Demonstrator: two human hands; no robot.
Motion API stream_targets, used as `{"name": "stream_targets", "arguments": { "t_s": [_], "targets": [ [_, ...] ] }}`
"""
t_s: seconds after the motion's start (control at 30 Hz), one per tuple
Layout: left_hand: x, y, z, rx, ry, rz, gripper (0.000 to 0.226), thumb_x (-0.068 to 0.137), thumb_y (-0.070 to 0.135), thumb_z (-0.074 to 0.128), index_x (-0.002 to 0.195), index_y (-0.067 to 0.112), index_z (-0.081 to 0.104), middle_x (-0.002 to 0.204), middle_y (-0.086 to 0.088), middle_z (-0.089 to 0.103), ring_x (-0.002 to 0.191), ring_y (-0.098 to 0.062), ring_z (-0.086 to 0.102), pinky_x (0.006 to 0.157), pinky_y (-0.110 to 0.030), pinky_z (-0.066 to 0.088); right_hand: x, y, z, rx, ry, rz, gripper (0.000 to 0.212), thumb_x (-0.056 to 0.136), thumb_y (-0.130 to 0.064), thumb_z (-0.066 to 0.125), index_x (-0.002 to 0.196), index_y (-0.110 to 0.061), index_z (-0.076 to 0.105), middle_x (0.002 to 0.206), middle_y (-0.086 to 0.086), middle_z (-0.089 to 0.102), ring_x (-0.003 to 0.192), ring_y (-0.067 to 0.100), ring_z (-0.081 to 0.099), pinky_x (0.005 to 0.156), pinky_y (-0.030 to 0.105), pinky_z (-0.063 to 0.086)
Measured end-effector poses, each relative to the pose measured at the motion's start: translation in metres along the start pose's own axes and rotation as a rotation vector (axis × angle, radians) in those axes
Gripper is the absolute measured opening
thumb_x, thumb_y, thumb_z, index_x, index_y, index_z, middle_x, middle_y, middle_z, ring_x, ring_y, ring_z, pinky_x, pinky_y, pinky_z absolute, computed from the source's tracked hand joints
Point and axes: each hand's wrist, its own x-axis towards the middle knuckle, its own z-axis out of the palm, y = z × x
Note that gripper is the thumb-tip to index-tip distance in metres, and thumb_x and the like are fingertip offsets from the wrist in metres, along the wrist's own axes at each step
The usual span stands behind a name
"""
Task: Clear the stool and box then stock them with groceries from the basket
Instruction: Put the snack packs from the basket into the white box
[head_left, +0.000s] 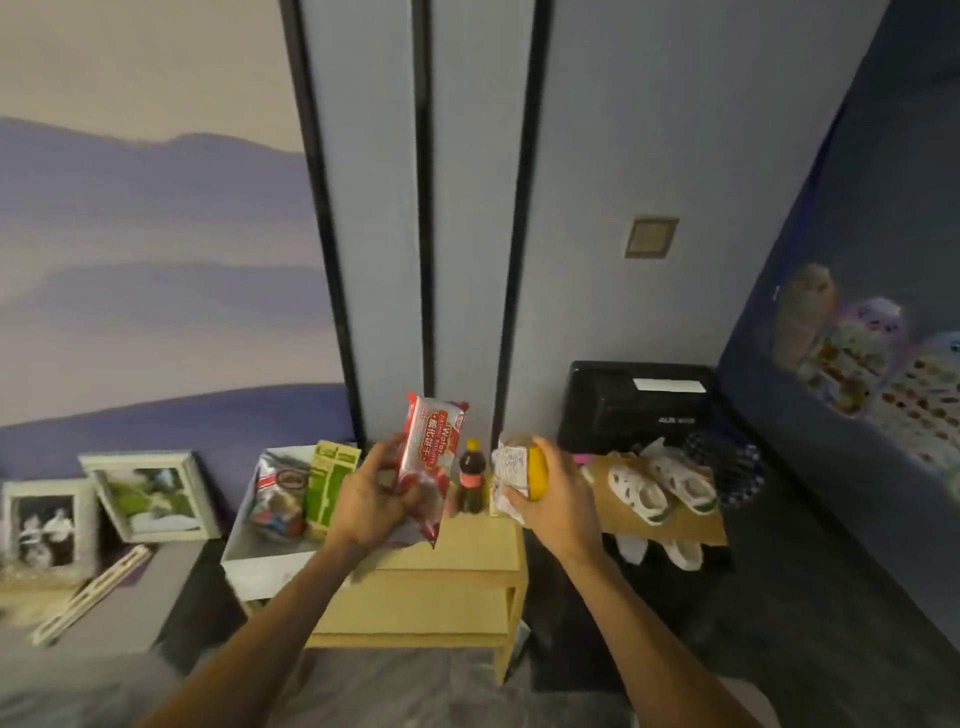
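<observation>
Currently left grip (382, 499) clutches wafer pack (434, 441), right grip (550, 493) yellow packet (511, 467), by wooden stool (467, 551).

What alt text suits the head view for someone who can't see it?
Left hand holds a red wafer pack and right hand a yellow packet, both above a wooden stool where a dark bottle stands. A white box left of it holds snacks.

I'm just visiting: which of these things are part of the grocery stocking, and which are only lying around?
Part of the job: wooden stool, white box, red wafer packet in the left hand, yellow packet in the right hand, cola bottle on the stool, green carton in the box.
Lying about: two picture frames, white shoes, black appliance, wall switch.
</observation>
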Motion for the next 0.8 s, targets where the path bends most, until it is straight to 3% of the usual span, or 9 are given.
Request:
{"name": "stream_targets", "arguments": {
  "t_s": [0.1, 0.23, 0.37, 0.5, 0.6, 0.8],
  "targets": [
    [0.008, -0.034, -0.06, 0.024, 0.06, -0.054, 0.069, 0.089, 0.036, 0.084, 0.145, 0.042, 0.045, 0.115, 0.027, 0.064, 0.083, 0.018, 0.066, 0.068, -0.013, 0.059, 0.017, -0.05, 0.062, 0.036, -0.073, -0.035, 0.09, 0.081, -0.048, 0.089, 0.155, -0.036, 0.038, 0.147, -0.004, 0.06, 0.132, 0.02, 0.061, 0.099, 0.042, 0.061],
    [0.014, -0.078, -0.12, 0.019, 0.141, -0.112, 0.066, 0.09, 0.031, 0.084, 0.142, 0.047, 0.045, 0.111, 0.031, 0.061, 0.084, 0.017, 0.067, 0.066, -0.013, 0.058, 0.031, -0.105, 0.122, 0.054, -0.13, -0.082, 0.088, 0.082, -0.044, 0.091, 0.154, -0.032, 0.041, 0.149, -0.001, 0.059, 0.129, 0.023, 0.063, 0.094, 0.036, 0.062],
    [0.023, -0.127, -0.161, 0.008, 0.188, -0.2, 0.07, 0.089, 0.026, 0.085, 0.146, 0.045, 0.048, 0.119, 0.019, 0.065, 0.089, 0.001, 0.072, 0.069, -0.025, 0.065, 0.048, -0.136, 0.174, 0.041, -0.207, -0.103, 0.086, 0.083, -0.045, 0.09, 0.151, -0.034, 0.039, 0.146, 0.001, 0.06, 0.121, 0.025, 0.066, 0.086, 0.039, 0.063],
    [0.036, -0.169, -0.179, -0.022, 0.225, -0.309, 0.075, 0.087, 0.022, 0.088, 0.145, 0.048, 0.047, 0.126, 0.011, 0.07, 0.102, -0.017, 0.076, 0.081, -0.045, 0.068, 0.069, -0.149, 0.225, 0.104, -0.271, -0.109, 0.085, 0.082, -0.037, 0.092, 0.152, -0.031, 0.044, 0.143, -0.001, 0.064, 0.125, 0.02, 0.064, 0.088, 0.032, 0.06],
    [0.05, -0.2, -0.179, 0.008, 0.237, -0.376, 0.075, 0.087, 0.024, 0.088, 0.145, 0.047, 0.046, 0.123, 0.012, 0.07, 0.099, -0.015, 0.076, 0.08, -0.043, 0.068, 0.084, -0.146, 0.264, 0.123, -0.313, -0.11, 0.084, 0.082, -0.037, 0.092, 0.151, -0.034, 0.044, 0.143, -0.004, 0.064, 0.126, 0.018, 0.064, 0.089, 0.034, 0.062],
    [0.09, -0.265, -0.165, 0.026, 0.221, -0.508, 0.073, 0.089, 0.023, 0.086, 0.134, 0.062, 0.043, 0.117, 0.012, 0.076, 0.091, -0.009, 0.079, 0.08, -0.044, 0.068, 0.115, -0.118, 0.35, 0.15, -0.434, -0.093, 0.086, 0.082, -0.039, 0.092, 0.151, -0.04, 0.041, 0.145, -0.004, 0.064, 0.124, 0.022, 0.067, 0.088, 0.039, 0.065]
  ]
}}
